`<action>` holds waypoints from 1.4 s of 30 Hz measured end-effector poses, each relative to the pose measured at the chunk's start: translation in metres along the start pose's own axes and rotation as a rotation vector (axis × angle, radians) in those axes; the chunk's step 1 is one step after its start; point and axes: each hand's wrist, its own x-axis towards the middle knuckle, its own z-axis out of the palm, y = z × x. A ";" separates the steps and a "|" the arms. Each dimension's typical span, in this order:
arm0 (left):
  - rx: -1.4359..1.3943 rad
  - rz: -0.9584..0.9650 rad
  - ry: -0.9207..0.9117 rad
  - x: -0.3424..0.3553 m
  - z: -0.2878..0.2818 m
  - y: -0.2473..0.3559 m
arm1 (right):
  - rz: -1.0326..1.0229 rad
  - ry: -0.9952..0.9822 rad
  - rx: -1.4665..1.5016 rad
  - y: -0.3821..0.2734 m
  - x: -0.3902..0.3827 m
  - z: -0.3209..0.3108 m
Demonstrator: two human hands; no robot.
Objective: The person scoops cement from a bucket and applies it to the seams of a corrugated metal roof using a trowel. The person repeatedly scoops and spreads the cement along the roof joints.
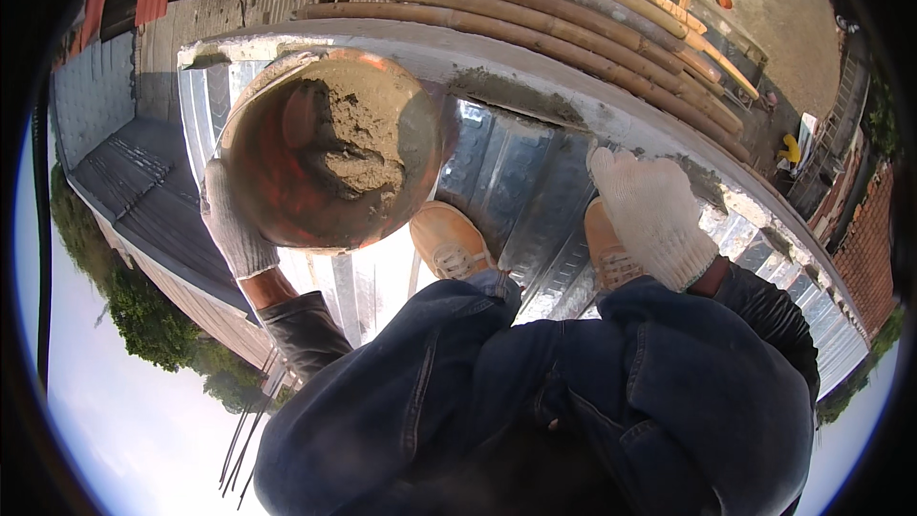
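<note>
A round bucket (272, 177), reddish inside and smeared with grey, stands tilted at the left on the metal sheeting. Wet mortar (363, 139) clings to its far and right inner side. My left hand (234, 225), in a white knit glove, grips the bucket's left side; part of its fingers is hidden. On the right, my gloved right hand (654, 215) is closed in a fist near the concrete ledge, above my right shoe. Whatever it may hold is hidden under the fingers. Fresh mortar (516, 97) lies in a patch along the ledge (420, 50).
Ribbed metal sheeting (501, 182) lies under my shoes (449, 239). Bamboo poles (497, 5) run beyond the ledge, with a drop to the ground past them. Dark roofing (129, 172) is at the left, and thin rods (239, 444) stick out at lower left.
</note>
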 end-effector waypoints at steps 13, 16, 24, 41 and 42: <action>0.181 0.054 0.089 -0.029 0.055 0.031 | -0.082 -0.066 0.214 -0.007 -0.025 -0.062; 0.268 0.078 0.067 -0.054 0.090 0.048 | -0.388 0.054 0.151 -0.011 0.002 -0.039; 0.207 0.170 0.148 -0.066 0.117 0.045 | -0.588 0.108 0.223 -0.061 0.076 -0.010; 0.079 0.081 0.072 -0.060 0.114 0.037 | -0.577 -0.029 1.073 0.004 0.052 0.044; 0.139 0.134 0.075 -0.055 0.102 0.032 | -0.505 -0.095 1.018 0.002 0.049 0.023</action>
